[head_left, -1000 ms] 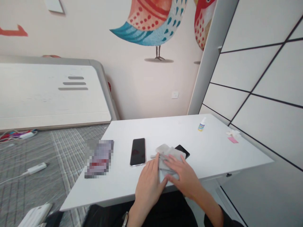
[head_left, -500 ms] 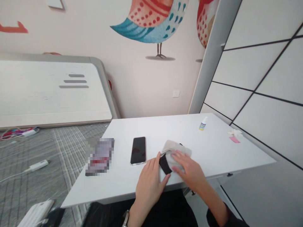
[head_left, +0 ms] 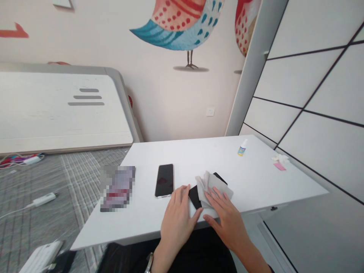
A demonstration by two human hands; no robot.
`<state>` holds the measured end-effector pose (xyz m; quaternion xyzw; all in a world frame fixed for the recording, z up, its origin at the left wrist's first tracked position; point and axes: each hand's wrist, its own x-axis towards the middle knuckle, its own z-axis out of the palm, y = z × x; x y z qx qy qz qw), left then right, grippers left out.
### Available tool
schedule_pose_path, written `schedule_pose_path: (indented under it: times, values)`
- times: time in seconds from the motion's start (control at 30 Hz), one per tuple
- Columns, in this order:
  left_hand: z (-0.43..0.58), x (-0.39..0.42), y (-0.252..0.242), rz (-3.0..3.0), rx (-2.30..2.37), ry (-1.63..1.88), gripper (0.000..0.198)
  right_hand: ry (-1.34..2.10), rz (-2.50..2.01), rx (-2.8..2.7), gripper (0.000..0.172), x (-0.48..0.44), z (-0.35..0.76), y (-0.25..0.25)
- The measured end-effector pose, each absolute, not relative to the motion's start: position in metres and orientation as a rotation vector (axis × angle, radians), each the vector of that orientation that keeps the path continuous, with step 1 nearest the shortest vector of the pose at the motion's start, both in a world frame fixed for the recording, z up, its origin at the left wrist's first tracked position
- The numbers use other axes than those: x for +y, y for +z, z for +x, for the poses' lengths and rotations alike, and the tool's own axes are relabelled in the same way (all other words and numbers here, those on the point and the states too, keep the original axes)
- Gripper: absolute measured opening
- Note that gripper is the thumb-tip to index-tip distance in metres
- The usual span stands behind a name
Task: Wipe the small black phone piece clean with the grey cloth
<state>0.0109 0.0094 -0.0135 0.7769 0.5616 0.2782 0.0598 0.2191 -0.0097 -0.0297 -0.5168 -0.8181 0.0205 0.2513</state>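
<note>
A flat black phone-like slab [head_left: 194, 196] lies at a slant near the table's front edge, mostly covered by a light grey cloth [head_left: 206, 185]. My left hand [head_left: 176, 212] grips the slab's near-left end between thumb and fingers. On top of the cloth, my right hand [head_left: 223, 212] presses with its fingers, holding it against the slab. One black far corner shows beyond the cloth. To the left of my left hand rests a smartphone [head_left: 164, 180] with a dark screen and a clear edge.
On the white table [head_left: 182, 151] are a small spray bottle [head_left: 242, 148] at the back right, a pink slip [head_left: 279, 167] beside a crumpled white piece, and a blurred-out packet [head_left: 119, 189] at the left. A white cabled adapter [head_left: 44, 199] lies beyond the left edge.
My right hand and the cloth have slid slightly along the slab, baring its far corner more. My left hand keeps its grip on the near end.
</note>
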Motion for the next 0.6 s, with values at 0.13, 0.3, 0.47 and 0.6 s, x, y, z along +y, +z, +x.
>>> schedule_pose_path:
  times: [0.13, 0.3, 0.47, 0.6]
  values:
    - [0.011, 0.009, -0.015, 2.331, 1.705, 0.866, 0.066, 0.061, -1.373, -2.250, 0.060, -0.013, 0.220, -0.029]
    - [0.010, 0.012, -0.011, 2.287, 1.640, 0.880, 0.061, 0.064, -1.392, -2.224, 0.054, -0.024, 0.218, -0.032]
    - [0.006, 0.014, -0.007, 2.192, 1.564, 0.896, 0.065, 0.040, -1.473, -2.163, 0.056, -0.018, 0.226, -0.032]
    - [0.004, 0.011, -0.005, 2.087, 1.524, 0.898, 0.069, 0.033, -1.441, -2.174, 0.064, -0.011, 0.221, -0.031]
